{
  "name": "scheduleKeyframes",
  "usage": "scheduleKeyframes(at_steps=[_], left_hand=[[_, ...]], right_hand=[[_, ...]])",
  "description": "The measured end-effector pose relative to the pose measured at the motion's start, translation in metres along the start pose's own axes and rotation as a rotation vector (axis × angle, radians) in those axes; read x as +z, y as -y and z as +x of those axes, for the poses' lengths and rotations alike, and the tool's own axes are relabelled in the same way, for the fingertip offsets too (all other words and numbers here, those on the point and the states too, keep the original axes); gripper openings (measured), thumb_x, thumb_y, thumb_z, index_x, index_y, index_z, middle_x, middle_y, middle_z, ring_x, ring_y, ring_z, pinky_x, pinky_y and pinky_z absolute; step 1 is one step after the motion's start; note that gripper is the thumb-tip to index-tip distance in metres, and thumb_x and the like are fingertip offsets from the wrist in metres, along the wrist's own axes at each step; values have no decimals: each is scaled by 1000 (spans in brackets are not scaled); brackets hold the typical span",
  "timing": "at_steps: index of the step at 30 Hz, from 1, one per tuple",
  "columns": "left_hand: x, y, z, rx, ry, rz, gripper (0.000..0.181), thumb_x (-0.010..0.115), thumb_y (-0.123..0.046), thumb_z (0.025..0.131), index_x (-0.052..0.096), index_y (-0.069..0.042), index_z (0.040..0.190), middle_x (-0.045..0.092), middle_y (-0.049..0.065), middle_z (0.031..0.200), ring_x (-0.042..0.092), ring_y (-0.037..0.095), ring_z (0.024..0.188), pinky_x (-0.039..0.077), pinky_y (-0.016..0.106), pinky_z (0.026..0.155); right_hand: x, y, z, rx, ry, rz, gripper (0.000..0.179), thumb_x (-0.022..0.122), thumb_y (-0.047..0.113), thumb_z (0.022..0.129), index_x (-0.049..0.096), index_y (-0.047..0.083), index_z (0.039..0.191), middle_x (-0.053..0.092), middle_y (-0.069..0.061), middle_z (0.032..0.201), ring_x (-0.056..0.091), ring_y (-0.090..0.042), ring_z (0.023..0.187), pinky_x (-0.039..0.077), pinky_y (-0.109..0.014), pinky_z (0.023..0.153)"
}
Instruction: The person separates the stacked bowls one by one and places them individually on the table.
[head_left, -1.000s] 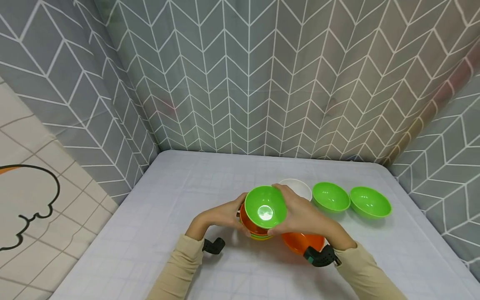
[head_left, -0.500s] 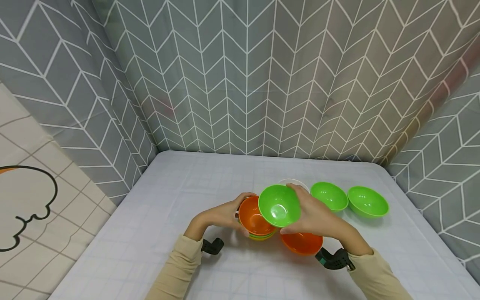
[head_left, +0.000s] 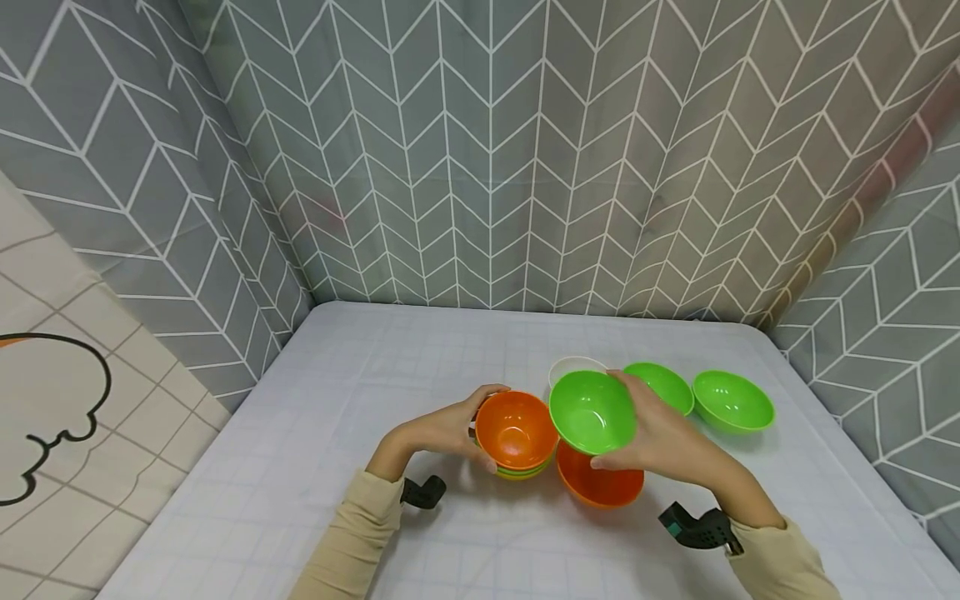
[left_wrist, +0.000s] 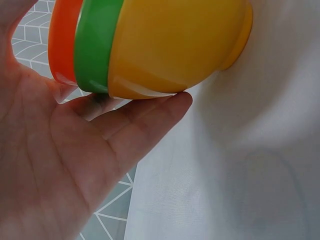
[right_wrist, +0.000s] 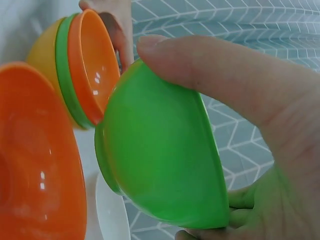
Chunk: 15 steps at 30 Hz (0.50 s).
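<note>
My left hand (head_left: 457, 429) holds the side of a nested stack whose top is an orange bowl (head_left: 516, 429); in the left wrist view a green bowl (left_wrist: 97, 47) sits below the orange one and a yellow bowl (left_wrist: 170, 50) is at the bottom, its foot at the table. To the right, my right hand (head_left: 660, 437) grips a green bowl (head_left: 592, 412) by its rim, thumb on the near side, held above the table. Partly beneath that bowl, another orange bowl (head_left: 600, 483) stands on the table, just right of the stack.
Behind the held bowl is a white bowl (head_left: 564, 367), mostly covered. Two more green bowls, one partly hidden (head_left: 667, 387) and one at the far right (head_left: 733, 402), stand on the white-clothed table (head_left: 375, 358). A patterned curtain (head_left: 465, 167) hangs behind.
My right hand has lifted the green bowl off the top of the stack and carried it right, uncovering the orange bowl there. The left hand has stayed on the stack.
</note>
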<state>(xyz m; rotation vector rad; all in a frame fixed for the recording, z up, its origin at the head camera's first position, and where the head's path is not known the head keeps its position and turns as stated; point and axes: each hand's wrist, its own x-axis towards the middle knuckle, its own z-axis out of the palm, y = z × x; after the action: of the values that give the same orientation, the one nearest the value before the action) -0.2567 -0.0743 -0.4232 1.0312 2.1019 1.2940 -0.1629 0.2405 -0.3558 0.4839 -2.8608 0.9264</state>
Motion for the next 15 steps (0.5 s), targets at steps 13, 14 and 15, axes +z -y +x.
scheduleKeyframes(at_steps=[13,14,15], left_hand=[[0,-1,0,-9,-6,0,101,87,-19,69,23,-22,147,44,-6,139,43,12,125,37,34,102],[0,-1,0,-10,-6,-1,101,87,-19,69,23,-22,147,44,-6,139,43,12,125,37,34,102],[0,0,0,-12,-5,-1,101,87,-19,69,23,-22,147,44,-6,139,43,11,125,37,34,102]], right_hand=[[-22,-24,-21,47,-50,40,114,92,38,61,26,-2,145,43,-23,136,51,-42,112,46,-61,83],[-23,-25,-23,54,-52,35,115,92,38,61,26,-3,145,42,-24,136,51,-43,112,46,-62,83],[-25,-27,-25,60,-56,29,115,92,38,61,25,-4,145,41,-26,136,50,-44,111,46,-62,82]])
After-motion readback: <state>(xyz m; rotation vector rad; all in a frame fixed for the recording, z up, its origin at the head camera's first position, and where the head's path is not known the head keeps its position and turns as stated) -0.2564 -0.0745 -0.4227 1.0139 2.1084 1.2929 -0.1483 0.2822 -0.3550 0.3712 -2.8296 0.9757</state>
